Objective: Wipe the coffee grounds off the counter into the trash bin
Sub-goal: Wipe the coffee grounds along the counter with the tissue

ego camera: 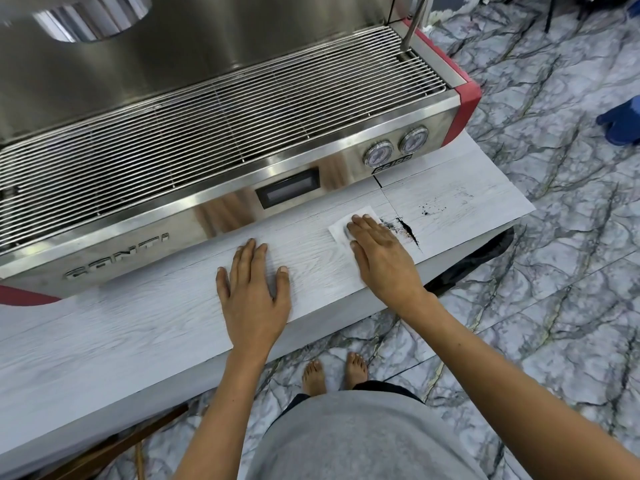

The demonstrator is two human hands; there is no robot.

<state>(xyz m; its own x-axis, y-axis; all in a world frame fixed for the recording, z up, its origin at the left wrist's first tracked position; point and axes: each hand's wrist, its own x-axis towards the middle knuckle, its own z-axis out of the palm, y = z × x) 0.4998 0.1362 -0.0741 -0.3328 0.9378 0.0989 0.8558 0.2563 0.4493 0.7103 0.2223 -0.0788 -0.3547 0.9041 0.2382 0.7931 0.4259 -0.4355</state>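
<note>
Dark coffee grounds point(408, 231) lie in a short streak on the pale wood-grain counter point(138, 327), with a few loose specks point(429, 211) further right. My right hand point(381, 258) presses flat on a white paper tissue point(341, 227), just left of the streak. My left hand point(252, 289) rests flat on the bare counter, fingers spread, holding nothing. Below the counter's right end a black trash bag point(478, 258) shows partly; most of the bin is hidden under the counter.
A large steel espresso machine point(225, 140) with a wire drip grate, two gauges and red sides fills the back of the counter. The marbled tile floor point(554, 271) lies to the right. A blue object point(623, 123) stands on the floor at the far right.
</note>
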